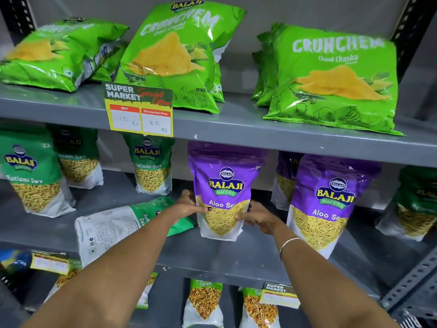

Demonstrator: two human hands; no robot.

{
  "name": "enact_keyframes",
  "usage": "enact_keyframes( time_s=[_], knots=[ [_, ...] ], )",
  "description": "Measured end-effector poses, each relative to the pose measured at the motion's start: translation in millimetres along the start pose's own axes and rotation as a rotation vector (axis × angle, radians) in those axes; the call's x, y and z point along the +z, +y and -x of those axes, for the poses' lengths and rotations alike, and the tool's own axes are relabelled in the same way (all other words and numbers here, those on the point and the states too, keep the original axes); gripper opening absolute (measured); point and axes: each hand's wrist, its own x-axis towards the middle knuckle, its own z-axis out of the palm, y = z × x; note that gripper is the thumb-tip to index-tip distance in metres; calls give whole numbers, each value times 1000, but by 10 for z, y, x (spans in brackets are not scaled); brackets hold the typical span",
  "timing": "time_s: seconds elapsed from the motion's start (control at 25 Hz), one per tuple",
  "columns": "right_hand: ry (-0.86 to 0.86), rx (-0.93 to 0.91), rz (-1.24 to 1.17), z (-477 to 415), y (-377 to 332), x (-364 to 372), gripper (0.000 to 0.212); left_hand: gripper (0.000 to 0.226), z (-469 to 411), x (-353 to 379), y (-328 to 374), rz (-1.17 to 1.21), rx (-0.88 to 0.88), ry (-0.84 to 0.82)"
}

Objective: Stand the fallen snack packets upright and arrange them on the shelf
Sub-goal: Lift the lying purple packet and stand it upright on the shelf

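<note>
A purple Aloo Sev packet (224, 183) stands upright on the middle shelf (212, 254). My left hand (188, 204) grips its left side and my right hand (259, 217) grips its right side low down. Just left of it a green Ratlami Sev packet (113, 226) lies flat on its front, back label up, partly under my left forearm. A second purple Aloo Sev packet (328, 202) stands upright to the right, with another purple one (285, 176) behind it.
Upright green Ratlami Sev packets (33, 176) stand at the left and rear of the middle shelf, one more at far right (413, 204). Green Crunchem chip bags (335, 76) fill the top shelf. A price tag (139, 110) hangs from its edge. Garam packets (204, 301) stand below.
</note>
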Motion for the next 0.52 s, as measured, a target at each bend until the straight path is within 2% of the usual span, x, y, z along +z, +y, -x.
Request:
enact_keyframes(
  time_s=[0.16,0.24,0.36,0.44,0.52],
  knots=[
    [-67,-48,-4,-31,-31,-10,50,44,146,60,65,-49,44,-45],
    [-93,-2,51,-25,-47,-31,46,41,175,52,80,-59,54,-70],
    [-35,292,354,-39,-63,-104,18,45,117,-132,8,-189,55,-76],
    [-103,610,390,-45,-68,-58,29,58,-26,-397,-148,-363,54,-19],
    [-280,823,257,-19,-125,187,33,64,-152,-763,-400,-520,67,42]
  ],
)
